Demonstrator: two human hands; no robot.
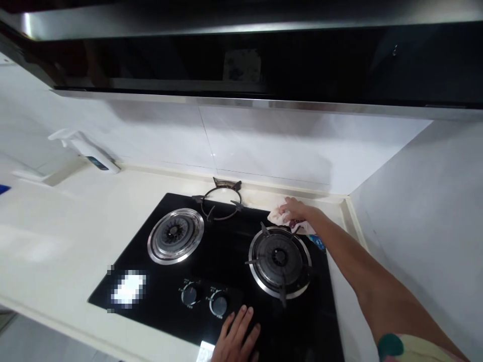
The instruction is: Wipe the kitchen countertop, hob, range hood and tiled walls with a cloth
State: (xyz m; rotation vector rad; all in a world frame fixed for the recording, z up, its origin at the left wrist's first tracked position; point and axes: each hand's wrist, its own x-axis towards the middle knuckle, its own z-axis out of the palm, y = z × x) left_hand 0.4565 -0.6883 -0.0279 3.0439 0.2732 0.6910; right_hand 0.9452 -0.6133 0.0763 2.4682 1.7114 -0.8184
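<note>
My right hand (296, 210) is shut on a crumpled white cloth (278, 216) at the back right corner of a black glass gas cooktop (230, 261). The cloth touches the glass behind the right burner (279, 259), which has its cast-iron grate on. The left burner (175, 235) has a bare steel ring and no grate. A loose pan grate (221, 201) sits at the back edge of the cooktop, between the burners. My left hand (237, 336) lies flat and open on the front of the glass, just below two control knobs (205, 299).
A dark range hood (241, 55) with a steel edge hangs overhead. Behind the cooktop rise white wall tiles (264, 146), and a wall (415, 226) stands to the right. A white spray bottle (85, 151) lies on the cream countertop (49, 241) at left.
</note>
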